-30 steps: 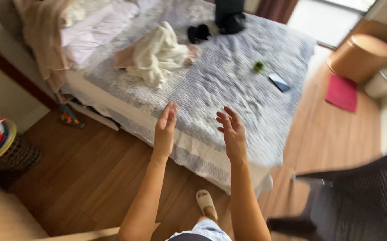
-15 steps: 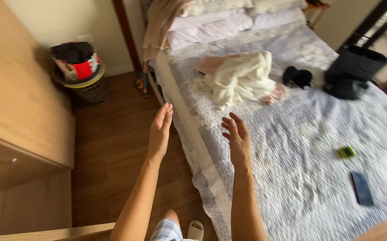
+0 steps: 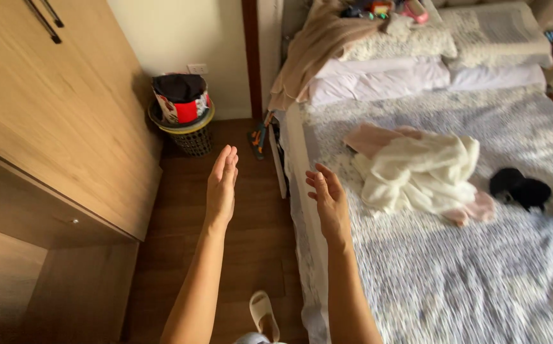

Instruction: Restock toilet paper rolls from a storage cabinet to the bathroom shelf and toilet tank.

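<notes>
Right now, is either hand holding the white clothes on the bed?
No, the left hand and right hand are empty, apart from the white clothes.

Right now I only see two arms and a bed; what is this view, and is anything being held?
This is one camera worn on a person's head, looking down. There is no machine, only bare hands. The left hand and right hand are raised, open and empty, above the wooden floor and the edge of the bed. On the bed lie a cream garment over something pink, a dark item, and pillows. A basket stands by the wall beside a wooden wardrobe. A slipper shows below.
</notes>
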